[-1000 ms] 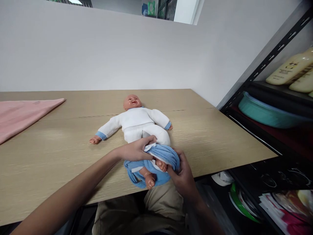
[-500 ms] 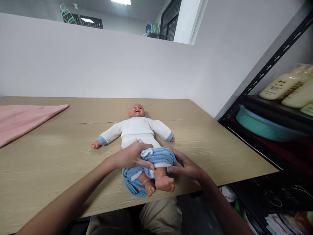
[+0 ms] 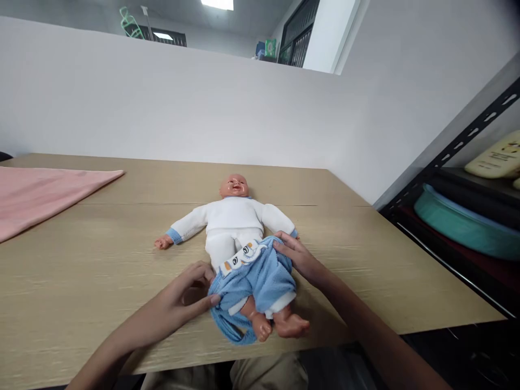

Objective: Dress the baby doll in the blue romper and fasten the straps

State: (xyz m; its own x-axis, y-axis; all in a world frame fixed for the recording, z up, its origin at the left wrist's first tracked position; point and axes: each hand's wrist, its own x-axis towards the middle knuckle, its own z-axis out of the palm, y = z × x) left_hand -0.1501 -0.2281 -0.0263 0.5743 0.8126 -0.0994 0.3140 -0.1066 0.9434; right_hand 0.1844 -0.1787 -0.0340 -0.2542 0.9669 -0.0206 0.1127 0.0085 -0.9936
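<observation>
A baby doll (image 3: 234, 214) in a white top with blue cuffs lies on its back, feet toward me. Blue terry pants (image 3: 260, 276) with a white, cartoon-printed waistband cover its legs up to the thighs. Both bare feet stick out of the cuffs. My left hand (image 3: 189, 298) grips the pants at their left side, thumb on top and fingertips partly hidden. At the right end of the waistband, my right hand (image 3: 298, 254) pinches the cloth. Blue straps (image 3: 231, 327) from the pants hang looped on the table beside the left foot.
The wooden table (image 3: 122, 271) meets a white wall (image 3: 182, 108) at its back. A pink cloth (image 3: 44, 195) lies at the far left. To the right stands a black shelf rack with a teal basin (image 3: 463, 222) and a cream bottle (image 3: 495, 157).
The bunched pants have been drawn up from the shins to the thighs and spread open. My left hand moved out to the left side, my right hand up to the waistband.
</observation>
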